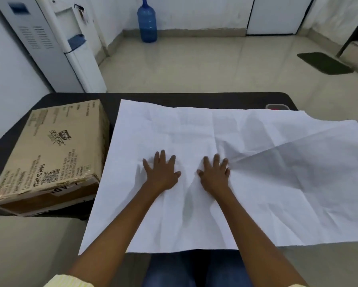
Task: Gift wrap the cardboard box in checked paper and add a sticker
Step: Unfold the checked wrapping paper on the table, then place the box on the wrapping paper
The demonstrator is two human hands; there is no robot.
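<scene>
Left hand [161, 175] and right hand [214, 176] press flat, fingers spread, on the white paper [256, 162]; a closed cardboard box [55, 154] lies just beside it.

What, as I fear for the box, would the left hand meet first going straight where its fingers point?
Likely nothing: the left hand has only flat paper ahead, then bare table; the cardboard box lies off leftward.
</scene>
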